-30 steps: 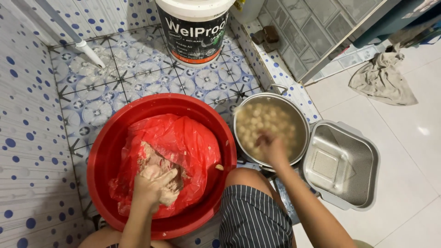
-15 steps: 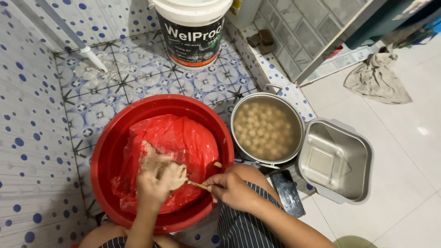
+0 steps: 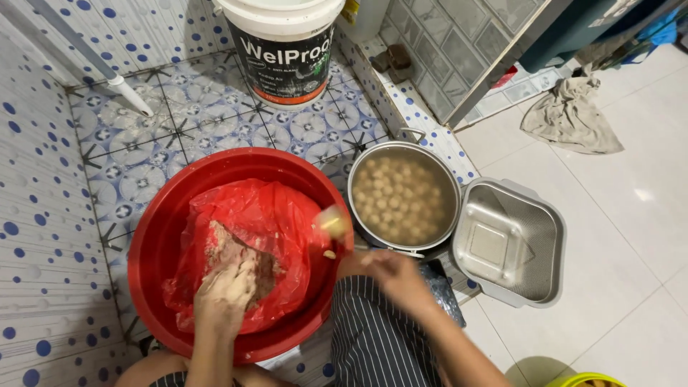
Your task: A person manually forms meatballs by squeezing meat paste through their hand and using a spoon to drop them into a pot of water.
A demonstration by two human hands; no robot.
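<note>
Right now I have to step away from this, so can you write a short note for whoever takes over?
Left hand: pressed into the minced paste in the red plastic bag, inside the red basin.
Right hand: over the lap, beside the basin rim, with a blurred pale lump just above it; grip unclear.
Done: many pale balls float in the metal pot.
Left: paste remains in the bag. The square metal container holds none.

Pinkish ground paste (image 3: 240, 261) lies heaped inside a crumpled red plastic bag (image 3: 276, 215) lining the red basin (image 3: 161, 236).
</note>
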